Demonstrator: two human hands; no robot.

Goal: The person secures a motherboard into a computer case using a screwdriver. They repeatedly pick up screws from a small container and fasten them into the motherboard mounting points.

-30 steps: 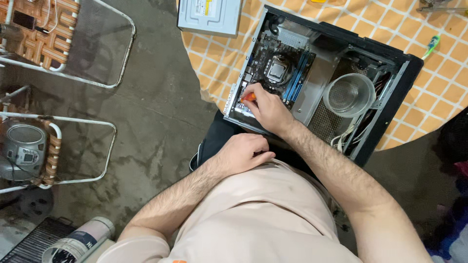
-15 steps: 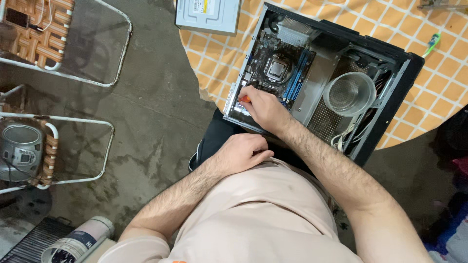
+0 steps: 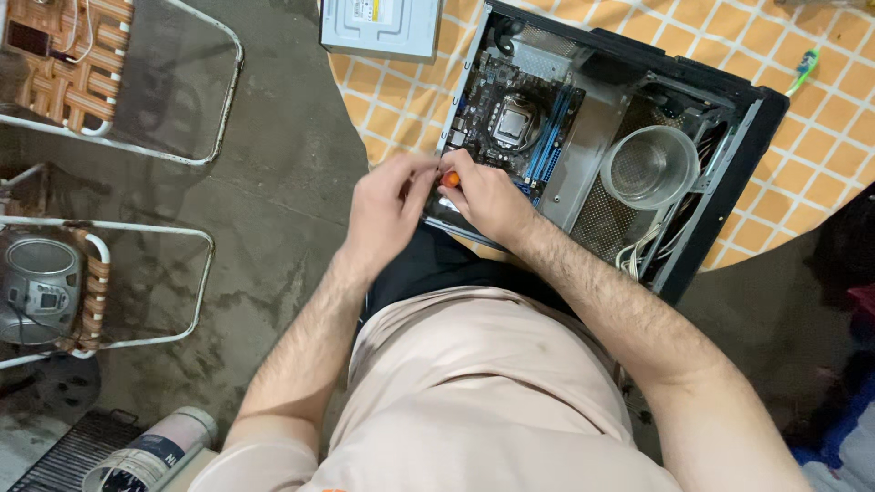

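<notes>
Gripping an orange-handled screwdriver (image 3: pixel 450 179) in our right hand (image 3: pixel 488 196), fingers clamped, we bring our left hand (image 3: pixel 390 205), fingers curled, against it at the computer case's (image 3: pixel 720 109) near-left edge.

Dim even light, soft shadows, hands blurred

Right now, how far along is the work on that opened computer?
Done: the computer case lies open, a disc drive set aside. In hand: the right hand holds an orange-handled screwdriver at the motherboard edge, the left hand beside it. Left: the board and cables remain inside.
</notes>
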